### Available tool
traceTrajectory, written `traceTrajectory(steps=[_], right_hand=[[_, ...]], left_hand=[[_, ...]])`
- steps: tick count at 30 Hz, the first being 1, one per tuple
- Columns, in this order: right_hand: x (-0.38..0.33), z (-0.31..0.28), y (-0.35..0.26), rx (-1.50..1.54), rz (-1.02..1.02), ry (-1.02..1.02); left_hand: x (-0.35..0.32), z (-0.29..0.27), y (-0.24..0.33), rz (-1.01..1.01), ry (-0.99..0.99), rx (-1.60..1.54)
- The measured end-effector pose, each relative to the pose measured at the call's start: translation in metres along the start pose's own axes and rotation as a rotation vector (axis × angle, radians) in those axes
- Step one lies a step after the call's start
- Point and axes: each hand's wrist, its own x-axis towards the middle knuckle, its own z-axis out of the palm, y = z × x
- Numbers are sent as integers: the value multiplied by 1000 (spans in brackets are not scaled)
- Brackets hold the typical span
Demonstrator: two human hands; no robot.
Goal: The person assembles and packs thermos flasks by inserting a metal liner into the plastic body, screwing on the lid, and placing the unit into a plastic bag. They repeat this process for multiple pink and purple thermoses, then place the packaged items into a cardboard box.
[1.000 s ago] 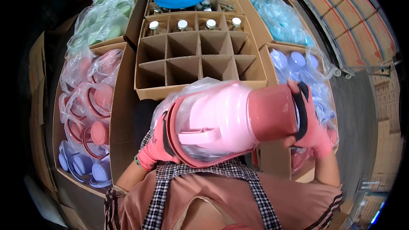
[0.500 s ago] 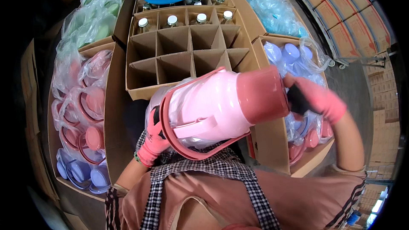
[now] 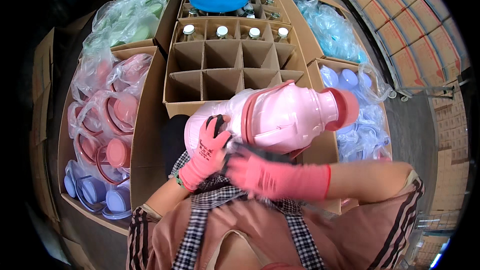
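Observation:
A pink vacuum flask (image 3: 287, 115) lies tilted across my lap, its neck toward the right. A red cup-shaped lid (image 3: 348, 109) sits at the neck end with the pink neck showing beside it; whether it is attached I cannot tell. Around the flask's body runs a red carrying handle (image 3: 248, 115), and clear plastic wraps the lower part. My left hand (image 3: 206, 155), in a pink and black glove, is closed on the flask's lower end. Beside it, below the flask, my gloved right hand (image 3: 265, 172) is smeared by motion, its fingers partly hidden.
Ahead stands a divided carton (image 3: 200, 105) with white-capped bottles in its far row. A blue basin (image 3: 220, 4) of white caps rests behind it. Cartons of bagged flasks flank me: red (image 3: 118, 152), green (image 3: 132, 25), blue (image 3: 327, 27) and lilac (image 3: 347, 77). Stacked boxes (image 3: 407, 60) stand right.
My right hand has left the lid and swung left and down beside my left hand. The lid has come away from covering the flask's neck. The view has shifted slightly.

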Motion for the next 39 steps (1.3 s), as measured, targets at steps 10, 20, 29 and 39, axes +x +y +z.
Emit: traceTrajectory(steps=[10, 20, 29, 39], right_hand=[[-112, -61, 28, -138, 623, 548], [-66, -41, -10, -12, 436, 102], [-49, -43, -5, 43, 357, 384], [-51, -33, 31, -120, 1038, -205]], left_hand=[[-18, -17, -3, -130, 64, 63], [-4, -16, 1, -131, -49, 146], [17, -10, 29, -151, -111, 260], [31, -30, 28, 203, -195, 168]])
